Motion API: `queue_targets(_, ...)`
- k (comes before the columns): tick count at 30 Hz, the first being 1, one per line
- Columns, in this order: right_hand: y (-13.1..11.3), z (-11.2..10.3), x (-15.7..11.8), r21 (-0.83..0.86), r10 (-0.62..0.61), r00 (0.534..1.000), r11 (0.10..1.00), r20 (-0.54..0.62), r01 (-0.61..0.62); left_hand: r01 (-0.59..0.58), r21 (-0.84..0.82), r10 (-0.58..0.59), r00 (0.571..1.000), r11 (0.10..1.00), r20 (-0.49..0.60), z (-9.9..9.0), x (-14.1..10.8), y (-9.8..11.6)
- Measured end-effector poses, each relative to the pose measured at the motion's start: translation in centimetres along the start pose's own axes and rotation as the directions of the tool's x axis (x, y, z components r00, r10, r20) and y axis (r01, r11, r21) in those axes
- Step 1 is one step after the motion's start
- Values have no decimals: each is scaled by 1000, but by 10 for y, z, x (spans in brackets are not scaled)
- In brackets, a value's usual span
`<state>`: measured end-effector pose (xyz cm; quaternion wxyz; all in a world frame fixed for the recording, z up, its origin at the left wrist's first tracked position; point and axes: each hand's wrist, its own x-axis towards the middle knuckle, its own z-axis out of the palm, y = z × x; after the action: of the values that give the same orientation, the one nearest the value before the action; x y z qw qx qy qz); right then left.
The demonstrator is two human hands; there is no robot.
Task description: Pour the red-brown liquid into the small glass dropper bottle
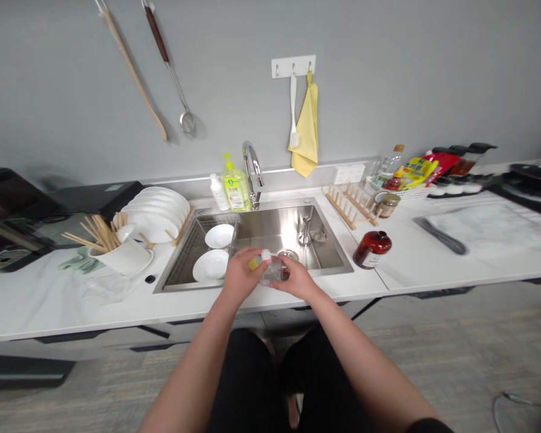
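Above the front edge of the steel sink [338,258], both hands hold a small clear bottle [273,272] with a white top. My left hand [243,272] is closed on its left side, near the top, and a bit of yellow shows by the fingers. My right hand [296,276] grips the bottle's right side with the thumb and fingers. Two white bowls [211,265] sit in a wire basket at the sink's left. A chrome faucet [252,174] rises behind the sink.
Green soap bottle [235,189] stands behind the sink. Plates [155,213] and a chopstick holder [125,257] are at left. Right of the sink are a brown bottle [372,249], a wooden rack [351,204], a jar [389,205] and a whisk [442,236].
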<state>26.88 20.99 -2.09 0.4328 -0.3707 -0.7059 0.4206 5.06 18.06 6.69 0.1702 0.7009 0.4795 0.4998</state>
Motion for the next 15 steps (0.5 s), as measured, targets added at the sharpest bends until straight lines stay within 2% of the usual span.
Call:
queue_targets(6,-2,-1,0,8,20,1000,1000,8,-20,-5,16,5,1000,1000,-9,-2,0,2)
queue_targets(15,-1,0,0,-3,-2,1000,1000,5,2,25,-53,-27,999,998,-45,-4,-5,5)
